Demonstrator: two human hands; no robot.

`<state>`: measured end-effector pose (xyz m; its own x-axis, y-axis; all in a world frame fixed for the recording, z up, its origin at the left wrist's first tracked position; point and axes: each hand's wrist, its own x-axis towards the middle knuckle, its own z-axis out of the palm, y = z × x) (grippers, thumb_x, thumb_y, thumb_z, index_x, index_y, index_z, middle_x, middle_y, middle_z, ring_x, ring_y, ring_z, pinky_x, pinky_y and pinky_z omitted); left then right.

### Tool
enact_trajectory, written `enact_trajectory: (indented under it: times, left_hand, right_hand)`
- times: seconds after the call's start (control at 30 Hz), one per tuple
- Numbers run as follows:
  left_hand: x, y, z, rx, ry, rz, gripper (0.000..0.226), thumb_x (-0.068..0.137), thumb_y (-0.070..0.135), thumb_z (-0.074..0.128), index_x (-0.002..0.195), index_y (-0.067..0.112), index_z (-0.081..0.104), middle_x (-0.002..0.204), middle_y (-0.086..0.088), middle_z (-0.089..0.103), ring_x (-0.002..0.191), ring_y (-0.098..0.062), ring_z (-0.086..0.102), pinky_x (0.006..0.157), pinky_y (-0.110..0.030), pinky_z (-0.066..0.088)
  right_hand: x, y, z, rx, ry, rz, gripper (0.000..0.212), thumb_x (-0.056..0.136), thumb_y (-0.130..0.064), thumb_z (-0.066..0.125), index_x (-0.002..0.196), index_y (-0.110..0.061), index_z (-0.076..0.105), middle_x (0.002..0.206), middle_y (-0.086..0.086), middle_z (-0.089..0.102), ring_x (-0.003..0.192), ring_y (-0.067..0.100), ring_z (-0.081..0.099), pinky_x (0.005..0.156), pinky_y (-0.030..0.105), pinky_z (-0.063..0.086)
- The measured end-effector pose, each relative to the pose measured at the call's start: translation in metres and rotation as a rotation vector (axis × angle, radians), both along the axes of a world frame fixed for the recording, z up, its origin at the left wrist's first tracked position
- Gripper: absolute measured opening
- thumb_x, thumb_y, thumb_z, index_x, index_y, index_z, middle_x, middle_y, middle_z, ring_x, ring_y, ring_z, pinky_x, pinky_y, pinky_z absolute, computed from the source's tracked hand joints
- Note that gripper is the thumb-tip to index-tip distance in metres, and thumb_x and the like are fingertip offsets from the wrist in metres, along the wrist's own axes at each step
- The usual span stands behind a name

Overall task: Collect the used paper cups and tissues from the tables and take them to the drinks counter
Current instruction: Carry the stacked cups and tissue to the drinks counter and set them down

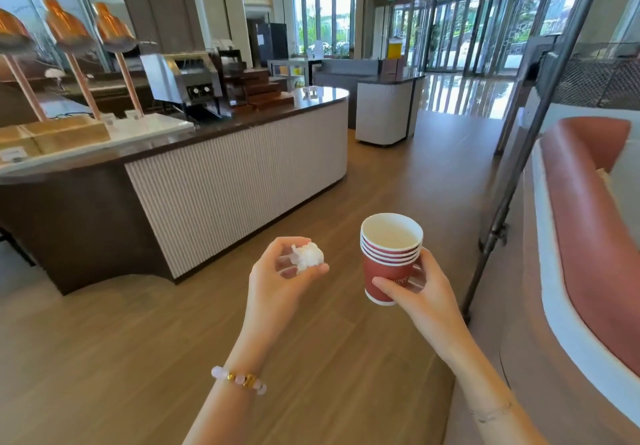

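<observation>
My left hand pinches a crumpled white tissue between thumb and fingertips, palm up, over the wood floor. My right hand grips a nested stack of red paper cups — thumb across the front, fingers behind, stack upright, top cup's white inside showing. Both held out in front of me, near each other, not touching. Counter with ribbed white front sits ahead-left — toaster on top. Beaded bracelet on left wrist.
</observation>
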<state>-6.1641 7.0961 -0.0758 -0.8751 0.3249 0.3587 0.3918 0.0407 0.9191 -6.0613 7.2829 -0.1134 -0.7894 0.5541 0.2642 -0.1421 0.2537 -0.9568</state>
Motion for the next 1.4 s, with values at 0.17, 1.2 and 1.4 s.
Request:
enact_trajectory:
  times: [0.17, 1.2, 1.4]
  left_hand:
    - [-0.073, 0.063, -0.002, 0.003, -0.032, -0.048, 0.033, 0.068, 0.022, 0.081, 0.091, 0.038, 0.063, 0.09, 0.024, 0.064, 0.086, 0.002, 0.059, 0.066, -0.014, 0.047]
    - [-0.588, 0.487, -0.001, 0.012, -0.141, -0.394, 0.034, 0.067, 0.017, 0.082, 0.09, 0.035, 0.064, 0.091, 0.014, 0.068, 0.087, -0.009, 0.064, 0.064, -0.014, 0.048]
    - [-0.672, 0.598, -0.008, 0.004, -0.12, -0.376, 0.033, 0.067, 0.018, 0.081, 0.092, 0.033, 0.065, 0.09, 0.011, 0.066, 0.085, -0.011, 0.065, 0.061, -0.015, 0.051]
  right_hand:
    - [-0.065, 0.059, 0.004, 0.024, -0.016, -0.041, 0.064, 0.071, -0.029, 0.083, 0.126, -0.032, 0.05, 0.116, -0.014, 0.063, 0.103, -0.001, 0.061, 0.076, 0.011, 0.05]
    - [-0.522, 0.435, 0.005, -0.027, -0.054, -0.408, 0.063, 0.072, -0.024, 0.081, 0.126, -0.027, 0.05, 0.117, -0.008, 0.063, 0.105, 0.005, 0.061, 0.079, 0.017, 0.052]
    - [-0.613, 0.551, -0.004, -0.029, -0.033, -0.415, 0.064, 0.07, -0.025, 0.082, 0.126, -0.027, 0.05, 0.116, -0.01, 0.063, 0.101, -0.001, 0.061, 0.077, 0.017, 0.05]
